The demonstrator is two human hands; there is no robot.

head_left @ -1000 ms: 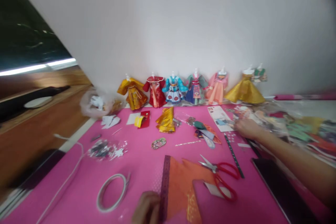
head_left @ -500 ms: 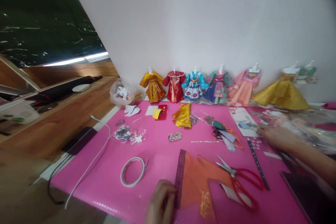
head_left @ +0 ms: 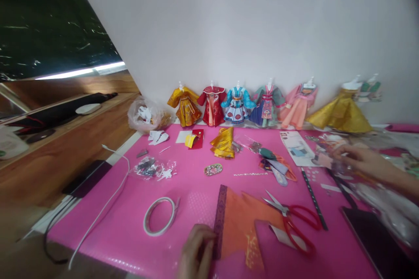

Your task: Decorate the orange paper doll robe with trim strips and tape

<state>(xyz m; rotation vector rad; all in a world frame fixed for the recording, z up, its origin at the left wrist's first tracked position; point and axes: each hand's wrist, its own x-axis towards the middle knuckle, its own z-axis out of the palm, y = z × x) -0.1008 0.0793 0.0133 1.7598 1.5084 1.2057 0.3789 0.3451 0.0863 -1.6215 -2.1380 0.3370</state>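
Note:
My left hand (head_left: 197, 250) rests at the near edge of the table, fingers curled at the purple patterned border of an orange cloth piece (head_left: 237, 213). Gold print marks the cloth's lower corner. Red-handled scissors (head_left: 291, 218) lie with blades parted over its right part, beside a small white piece (head_left: 286, 236). At the right, my right hand (head_left: 366, 163) pinches a small clear plastic packet (head_left: 327, 154) with pale pinkish contents, partly blurred. Under and around that hand lie more clear plastic bags (head_left: 382, 205).
Doll dresses on stands (head_left: 238, 104) line the wall. A tape roll (head_left: 159, 216), a patterned oval piece (head_left: 213, 169), gold cloth (head_left: 223, 143), a dark pencil (head_left: 314, 198) and a black tablet-like slab (head_left: 373, 239) lie on the pink table (head_left: 114, 222). A white cable (head_left: 108, 200) crosses the left side.
My right hand has moved right and lifted a little, now with a clear packet in its fingers. The view has shifted slightly right. My left hand stays by the orange cloth.

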